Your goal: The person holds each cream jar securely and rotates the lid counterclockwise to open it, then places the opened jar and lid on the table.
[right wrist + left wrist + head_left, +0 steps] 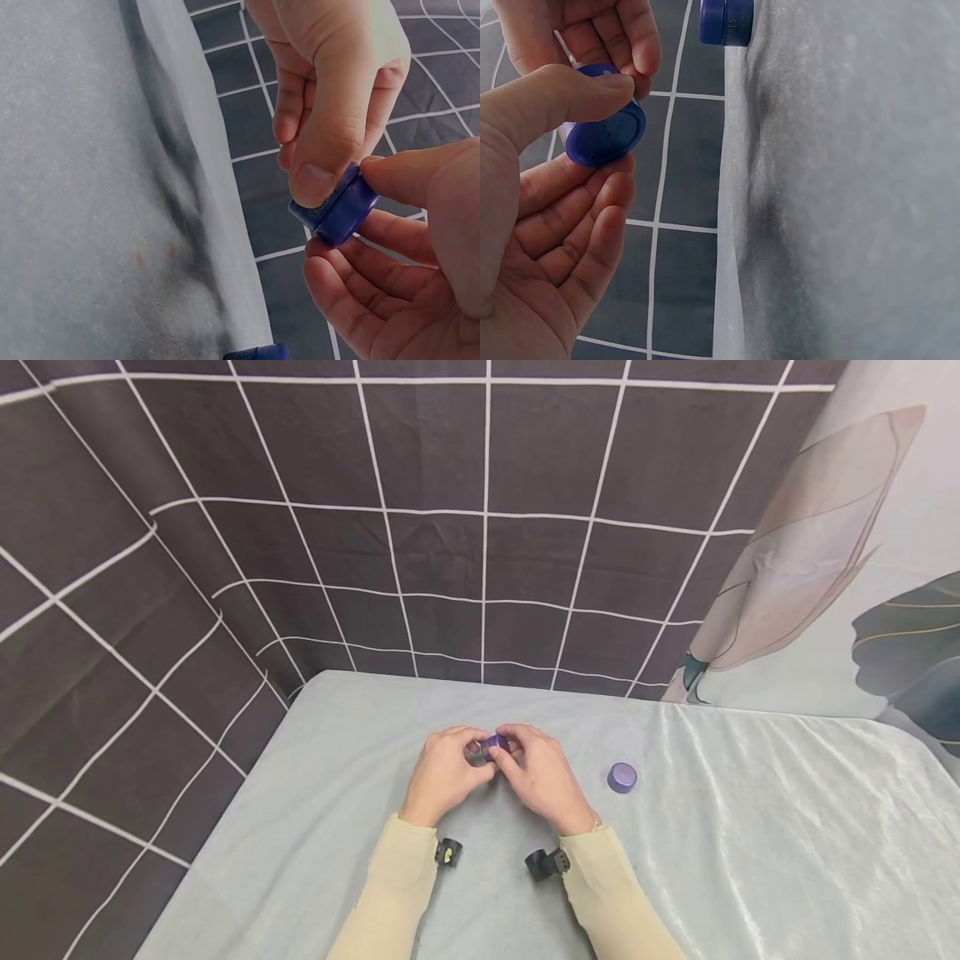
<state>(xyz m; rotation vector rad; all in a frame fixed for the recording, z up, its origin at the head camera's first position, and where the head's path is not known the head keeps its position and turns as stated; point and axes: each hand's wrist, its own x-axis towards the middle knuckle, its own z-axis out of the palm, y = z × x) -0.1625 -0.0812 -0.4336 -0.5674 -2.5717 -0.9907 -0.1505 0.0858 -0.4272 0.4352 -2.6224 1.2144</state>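
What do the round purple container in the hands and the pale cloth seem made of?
Held round purple container: probably plastic, satin finish, judging by its soft highlights; coated metal possible. Pale cloth: apparently velvety fabric, from its streaky sheen.

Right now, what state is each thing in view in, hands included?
Held purple jar: tilted, between both hands, looks closed
Other purple jar: standing on the cloth, apart from the hands, looks closed
Left hand: gripping the held purple jar
Right hand: gripping the same jar
Cloth: spread out, creased
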